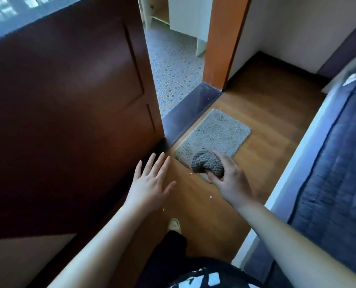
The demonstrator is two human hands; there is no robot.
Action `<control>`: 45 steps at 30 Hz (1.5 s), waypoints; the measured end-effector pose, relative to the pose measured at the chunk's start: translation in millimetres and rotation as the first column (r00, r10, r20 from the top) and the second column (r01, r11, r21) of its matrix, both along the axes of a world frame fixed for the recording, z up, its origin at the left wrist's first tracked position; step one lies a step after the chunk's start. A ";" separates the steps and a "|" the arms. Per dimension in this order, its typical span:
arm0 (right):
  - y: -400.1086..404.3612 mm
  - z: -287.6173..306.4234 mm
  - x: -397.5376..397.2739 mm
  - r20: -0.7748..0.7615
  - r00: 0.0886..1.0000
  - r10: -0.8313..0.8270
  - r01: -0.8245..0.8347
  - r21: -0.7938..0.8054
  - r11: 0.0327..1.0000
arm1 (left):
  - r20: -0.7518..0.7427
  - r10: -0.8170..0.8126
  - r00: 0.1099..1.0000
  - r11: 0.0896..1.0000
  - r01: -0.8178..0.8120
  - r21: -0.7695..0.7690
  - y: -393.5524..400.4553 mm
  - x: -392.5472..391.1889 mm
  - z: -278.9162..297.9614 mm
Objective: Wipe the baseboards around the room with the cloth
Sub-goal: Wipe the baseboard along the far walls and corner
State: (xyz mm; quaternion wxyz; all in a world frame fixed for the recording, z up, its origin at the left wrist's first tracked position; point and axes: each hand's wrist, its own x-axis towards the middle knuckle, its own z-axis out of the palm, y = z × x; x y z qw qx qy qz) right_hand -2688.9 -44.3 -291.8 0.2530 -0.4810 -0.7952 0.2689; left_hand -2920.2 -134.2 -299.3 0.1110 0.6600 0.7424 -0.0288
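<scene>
My right hand (230, 179) grips a bunched grey textured cloth (206, 163), held above the near corner of a grey floor mat (216, 132). My left hand (152, 181) is spread with straight fingers, reaching toward the bottom of the dark brown open door (69, 111), holding nothing. A dark baseboard (287, 63) runs along the white wall at the back right, beyond the orange door frame (218, 48).
A dark threshold strip (191, 109) separates the wood floor (266, 113) from a pebble-patterned floor (173, 65) beyond the doorway. A bed with a dark blue quilt (339, 173) fills the right side. Small crumbs lie on the floor. My foot (174, 224) stands below my hands.
</scene>
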 end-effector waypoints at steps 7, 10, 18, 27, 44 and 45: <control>61.9 -1.3 35.2 -0.051 0.965 -0.257 0.256 -0.024 0.966 | 0.019 -0.248 0.969 0.968 0.247 0.045 120.9 15.2 4.8; 82.3 -2.0 65.5 -0.079 0.928 -0.364 0.361 -0.043 0.931 | 0.001 -0.339 0.941 0.939 0.338 0.061 170.6 41.4 4.1; 168.4 -9.9 183.7 -0.082 0.855 -0.512 0.508 -0.066 0.859 | -0.035 -0.520 0.853 0.851 0.522 0.068 310.3 158.6 2.0; 290.8 15.1 294.0 -0.081 0.867 -0.492 0.492 -0.019 0.870 | 0.051 -0.538 0.841 0.840 0.530 0.120 427.6 271.9 29.9; 523.9 29.9 348.7 -0.096 0.796 -0.598 0.604 0.065 0.794 | 0.086 -0.618 0.782 0.773 0.583 0.251 692.8 335.1 35.7; 536.2 32.6 351.0 -0.090 0.792 -0.604 0.610 0.076 0.788 | 0.081 -0.629 0.773 0.762 0.593 0.261 708.1 338.9 39.0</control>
